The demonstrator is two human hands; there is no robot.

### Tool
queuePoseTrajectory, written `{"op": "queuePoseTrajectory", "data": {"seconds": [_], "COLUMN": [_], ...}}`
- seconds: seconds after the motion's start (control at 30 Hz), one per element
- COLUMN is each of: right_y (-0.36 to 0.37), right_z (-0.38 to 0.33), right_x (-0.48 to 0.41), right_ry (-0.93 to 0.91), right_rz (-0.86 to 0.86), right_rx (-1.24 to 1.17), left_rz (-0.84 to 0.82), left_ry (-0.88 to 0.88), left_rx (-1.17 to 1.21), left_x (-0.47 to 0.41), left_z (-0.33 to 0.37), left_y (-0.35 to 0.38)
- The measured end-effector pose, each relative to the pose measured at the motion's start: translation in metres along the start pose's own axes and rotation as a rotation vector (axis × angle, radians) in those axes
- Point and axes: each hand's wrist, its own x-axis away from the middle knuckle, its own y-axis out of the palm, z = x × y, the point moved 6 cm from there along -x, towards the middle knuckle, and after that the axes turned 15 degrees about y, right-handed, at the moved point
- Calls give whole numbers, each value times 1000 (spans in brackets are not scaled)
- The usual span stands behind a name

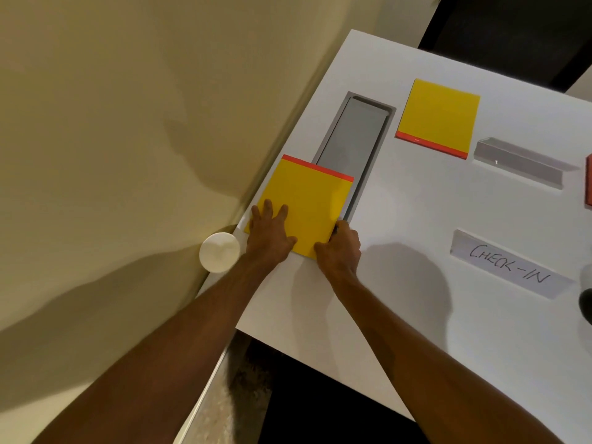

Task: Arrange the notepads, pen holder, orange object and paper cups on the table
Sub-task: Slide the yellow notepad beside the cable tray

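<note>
Yellow notepad (pixel 307 203) with a red binding strip is lying flat at the near-left corner of the white table (pixel 416 219), partly covering a grey recessed tray (pixel 355 136). Left hand (pixel 269 233) is pressing on it, palm down, fingers spread open. Right hand (pixel 339 249) is pinching its near-right corner, fingers curled. Second yellow notepad (pixel 439 116) is lying farther back, well apart. White paper cup (pixel 219 251) is sitting just beside the left wrist, off the table edge. "CHECK-IN" sign (pixel 509 265) is lying to the right.
</note>
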Motion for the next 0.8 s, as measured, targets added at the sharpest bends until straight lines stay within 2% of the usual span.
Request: {"op": "queuePoseTrajectory", "data": {"seconds": [0.23, 0.4, 0.57, 0.8], "right_y": [-1, -29, -83, -180], "right_z": [0, 10, 39, 130], "right_x": [-4, 7, 20, 21], "right_ry": [-79, -102, -126, 38], "right_rz": [-46, 3, 101, 272], "right_rx": [15, 31, -1, -115], "left_rz": [-19, 26, 70, 43], "left_ry": [-7, 54, 139, 396], "left_rx": [-4, -83, -109, -126], "left_x": [-1, 6, 20, 27], "left_z": [-1, 16, 75, 197], "left_y": [1, -3, 4, 52]}}
